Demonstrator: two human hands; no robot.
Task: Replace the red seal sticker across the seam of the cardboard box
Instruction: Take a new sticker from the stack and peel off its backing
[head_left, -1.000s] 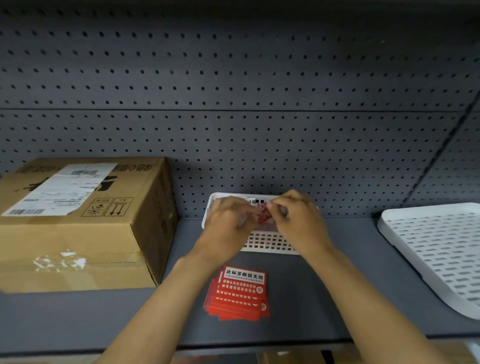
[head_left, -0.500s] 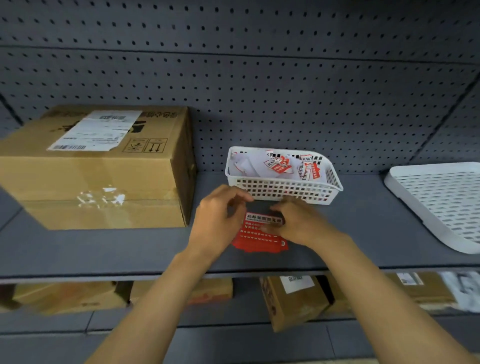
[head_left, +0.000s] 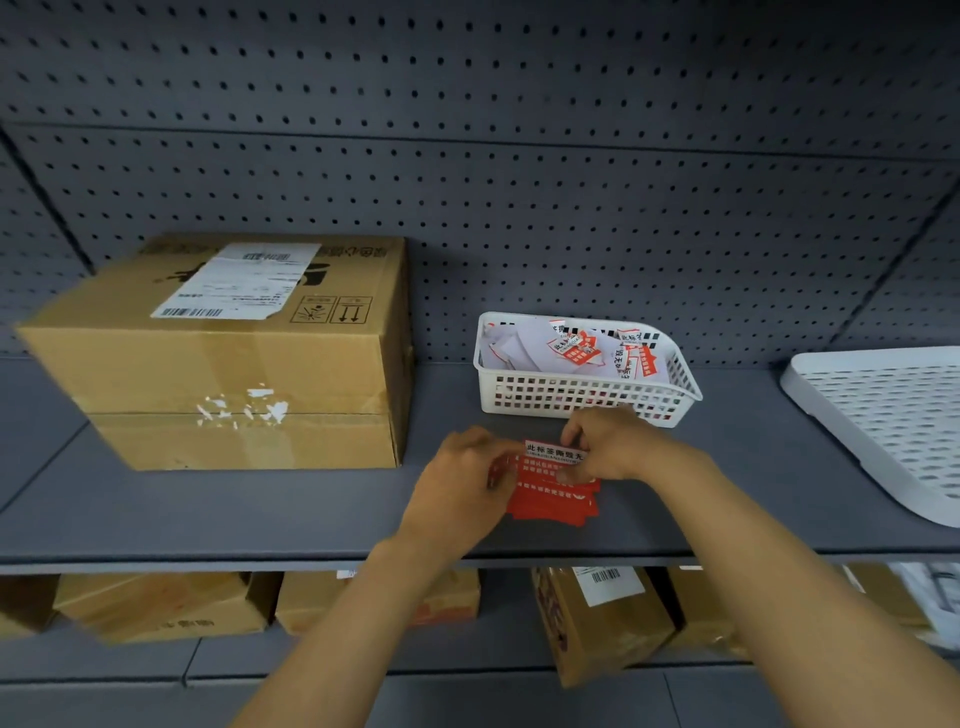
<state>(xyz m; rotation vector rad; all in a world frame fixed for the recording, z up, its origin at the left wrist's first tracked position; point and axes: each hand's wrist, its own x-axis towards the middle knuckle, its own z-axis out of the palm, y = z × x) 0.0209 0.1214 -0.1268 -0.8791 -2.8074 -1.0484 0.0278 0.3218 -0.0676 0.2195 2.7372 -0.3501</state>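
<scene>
A cardboard box (head_left: 239, 358) stands on the left of the grey shelf (head_left: 218, 509). White sticker remnants (head_left: 244, 408) cling along its front seam. A stack of red seal stickers (head_left: 556, 493) lies on the shelf in front of a white basket (head_left: 582, 397). My left hand (head_left: 462, 483) pinches the left edge of the top sticker (head_left: 550, 457). My right hand (head_left: 618, 447) grips its right edge, fingers pressed on it. Both hands are to the right of the box, apart from it.
The basket holds torn sticker pieces and white backing papers (head_left: 576, 348). A white perforated tray (head_left: 893, 421) sits at the right. A grey pegboard wall (head_left: 519, 182) closes the back. Several cardboard boxes (head_left: 597, 618) stand on the shelf below.
Both hands came down from the basket to the red sticker stack and took hold of the top sticker. The view has tilted down, showing the lower shelf.
</scene>
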